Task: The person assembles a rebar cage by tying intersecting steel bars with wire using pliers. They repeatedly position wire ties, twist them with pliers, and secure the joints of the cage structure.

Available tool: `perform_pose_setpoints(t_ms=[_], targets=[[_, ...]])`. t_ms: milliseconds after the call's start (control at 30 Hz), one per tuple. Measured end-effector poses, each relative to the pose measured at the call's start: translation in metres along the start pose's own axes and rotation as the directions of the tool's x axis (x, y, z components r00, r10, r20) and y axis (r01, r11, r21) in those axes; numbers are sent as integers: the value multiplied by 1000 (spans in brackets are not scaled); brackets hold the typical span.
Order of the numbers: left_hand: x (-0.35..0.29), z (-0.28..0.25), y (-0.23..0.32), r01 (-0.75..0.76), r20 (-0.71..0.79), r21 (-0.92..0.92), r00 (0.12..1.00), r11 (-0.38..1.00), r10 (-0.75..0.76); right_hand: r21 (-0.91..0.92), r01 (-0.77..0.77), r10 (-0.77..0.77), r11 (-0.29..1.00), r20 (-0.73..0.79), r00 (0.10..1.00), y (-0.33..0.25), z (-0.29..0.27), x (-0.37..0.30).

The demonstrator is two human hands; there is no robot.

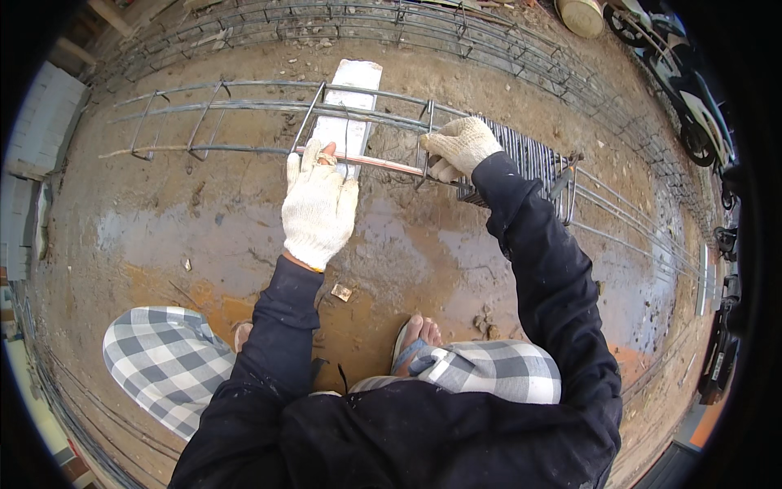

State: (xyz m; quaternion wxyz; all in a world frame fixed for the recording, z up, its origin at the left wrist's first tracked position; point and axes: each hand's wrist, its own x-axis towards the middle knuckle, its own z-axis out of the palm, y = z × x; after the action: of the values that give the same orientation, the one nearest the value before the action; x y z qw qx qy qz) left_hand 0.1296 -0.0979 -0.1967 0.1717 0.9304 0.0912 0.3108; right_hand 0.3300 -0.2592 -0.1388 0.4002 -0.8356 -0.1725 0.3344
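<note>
A long rebar cage (252, 104) lies across the ground in front of me, with square stirrups spaced along its bars. My left hand (320, 204), in a knitted white glove with one bare fingertip showing, rests with outstretched fingers against the near bar. A thin reddish strip (383, 165) runs along that bar, from the left hand to the stirrup by my right hand. My right hand (463, 147), gloved too, has its fingers closed on that stirrup (429, 118). Just right of it, many stirrups (529, 159) sit packed tightly together around the bars.
Under the cage is a white block (355, 77). Beyond lies another long rebar cage (407, 18). Loose bars (627, 216) extend right. Parked motorbikes (680, 81) and a bucket (581, 16) stand at the far right. Pale blocks (45, 114) are stacked left. Muddy water covers the nearer ground.
</note>
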Motion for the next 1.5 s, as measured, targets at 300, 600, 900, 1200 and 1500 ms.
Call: perform_pose_setpoints(t_ms=[300,600,900,1200,1500], targets=[[2,-9,13,11,-45,61,999,998,-8,-710,583,-624,395,259,737,-3,52,-15],[-11,-28,72,714,753,-656,595,-246,-281,-775,70,-678,629,-502,536,43,-57,-40],[-72,29,77,753,734,-652,600,-85,-317,-712,-392,-292,583,-633,716,130,-81,-53],[-88,26,76,504,530,-503,822,702,-211,-392,642,-730,659,-126,672,51,13,-62],[-69,29,75,775,830,-554,484,-305,-279,-188,590,-602,785,-5,799,36,40,-53]])
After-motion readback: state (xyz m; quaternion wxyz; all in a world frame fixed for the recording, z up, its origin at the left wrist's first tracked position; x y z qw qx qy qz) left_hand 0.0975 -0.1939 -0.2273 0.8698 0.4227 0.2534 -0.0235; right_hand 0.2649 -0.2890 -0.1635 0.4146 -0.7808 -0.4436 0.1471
